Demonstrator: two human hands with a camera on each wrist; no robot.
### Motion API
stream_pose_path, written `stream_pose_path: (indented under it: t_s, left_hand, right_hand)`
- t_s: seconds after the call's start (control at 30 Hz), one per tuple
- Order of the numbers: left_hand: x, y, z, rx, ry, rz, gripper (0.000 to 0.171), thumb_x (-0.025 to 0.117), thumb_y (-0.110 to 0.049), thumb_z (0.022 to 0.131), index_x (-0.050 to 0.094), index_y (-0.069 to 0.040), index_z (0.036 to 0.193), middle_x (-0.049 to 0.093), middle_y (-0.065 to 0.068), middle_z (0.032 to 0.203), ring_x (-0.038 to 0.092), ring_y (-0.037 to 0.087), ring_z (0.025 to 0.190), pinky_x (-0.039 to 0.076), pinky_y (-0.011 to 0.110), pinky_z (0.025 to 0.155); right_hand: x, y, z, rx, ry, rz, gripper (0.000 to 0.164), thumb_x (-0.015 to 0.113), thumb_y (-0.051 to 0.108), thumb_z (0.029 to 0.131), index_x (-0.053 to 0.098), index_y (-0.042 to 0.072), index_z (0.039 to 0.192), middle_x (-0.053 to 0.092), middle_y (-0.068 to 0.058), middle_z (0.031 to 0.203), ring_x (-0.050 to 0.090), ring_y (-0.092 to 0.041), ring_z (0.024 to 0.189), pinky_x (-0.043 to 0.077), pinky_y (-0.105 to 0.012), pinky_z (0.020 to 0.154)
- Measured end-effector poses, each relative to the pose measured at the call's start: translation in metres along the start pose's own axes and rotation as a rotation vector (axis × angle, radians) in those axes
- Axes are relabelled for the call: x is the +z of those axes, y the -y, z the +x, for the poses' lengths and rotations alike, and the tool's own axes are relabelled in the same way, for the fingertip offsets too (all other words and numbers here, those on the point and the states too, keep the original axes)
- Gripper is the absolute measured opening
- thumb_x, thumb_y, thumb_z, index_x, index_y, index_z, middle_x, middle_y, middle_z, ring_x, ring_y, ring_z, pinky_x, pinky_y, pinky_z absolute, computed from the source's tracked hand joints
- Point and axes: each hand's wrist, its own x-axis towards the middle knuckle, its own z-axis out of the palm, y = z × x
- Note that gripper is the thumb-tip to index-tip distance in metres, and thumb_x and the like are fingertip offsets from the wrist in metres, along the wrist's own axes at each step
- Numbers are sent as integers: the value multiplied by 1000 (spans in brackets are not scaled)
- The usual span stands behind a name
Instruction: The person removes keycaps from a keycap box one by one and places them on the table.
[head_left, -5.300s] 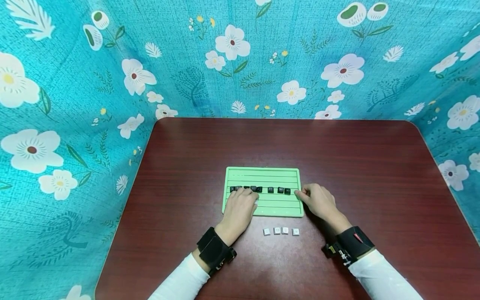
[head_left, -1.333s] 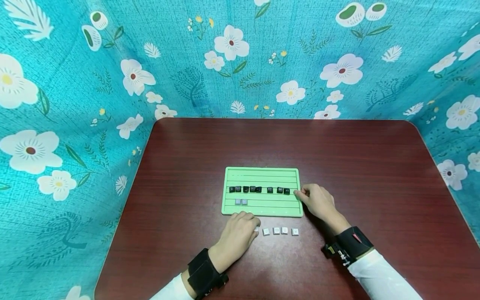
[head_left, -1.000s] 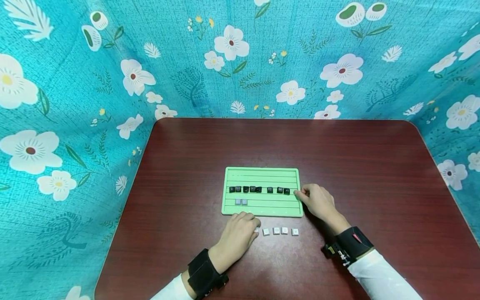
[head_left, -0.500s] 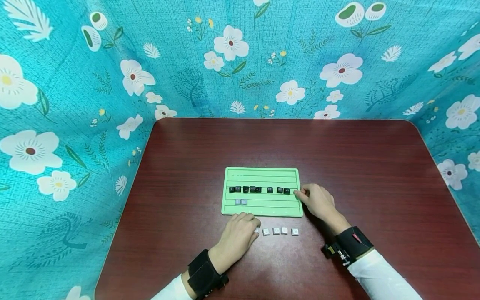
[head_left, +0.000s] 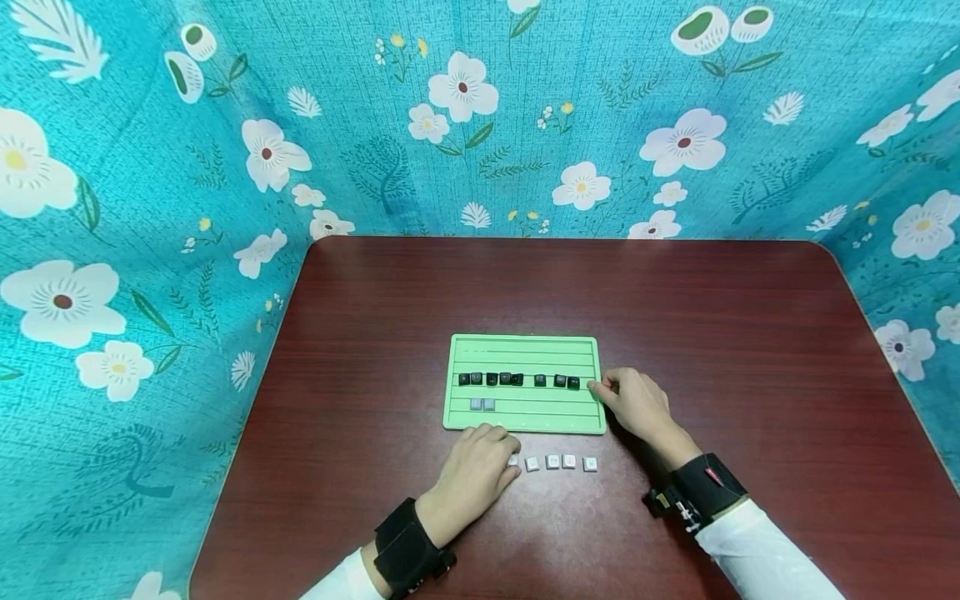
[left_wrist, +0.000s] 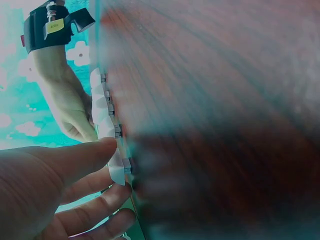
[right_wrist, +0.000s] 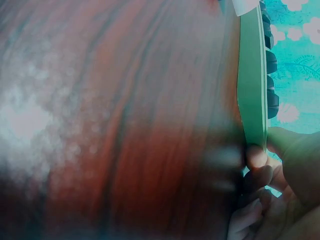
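Note:
My left hand (head_left: 468, 475) is at the near side of a green ridged board (head_left: 551, 417). Its thumb and fingers close around the leftmost white keycap (left_wrist: 116, 167) of a row on the table. To the right of that one stand several more white keycaps (head_left: 553, 462). At the board's right edge my right hand (head_left: 637, 400) grips the corner, thumb on top and fingers curled at the side, as the right wrist view shows. Several black keycaps (head_left: 540, 380) line one groove of the board. Two pale keycaps (head_left: 489, 405) sit side by side in a lower groove, towards the left.
The dark red wooden table (head_left: 720, 333) extends around the board on all sides. Behind it and to both sides hangs a turquoise floral cloth (head_left: 510, 125). Each wrist wears a black strap (head_left: 411, 546) with a small camera.
Since the oldest frame my left hand has come back off the board to the white keycap row, uncovering two pale keycaps. Lately its thumb has shifted slightly. The right hand stays put.

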Motion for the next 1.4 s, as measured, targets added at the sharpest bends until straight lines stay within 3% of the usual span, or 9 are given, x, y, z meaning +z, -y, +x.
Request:
stream_pose_path:
  t_s: [0.57,1.4]
  left_hand:
    - [-4,4,2,-29,-23,-13,30,66,-38,82,70,-15,101,65,-4,94,56,13,88,43,30,73]
    - [-6,11,9,-61,-84,-53,23,65,-34,84,69,-16,99,65,-4,95,57,15,92,46,34,76]
  right_hand:
    - [1,-1,-1,-17,-2,4,42,54,44,90,44,18,59,29,6,47,28,-14,42,16,-28,41]
    - [-1,0,0,-11,1,-9,42,54,45,90,44,19,59,29,7,48,27,-13,42,17,-29,40]
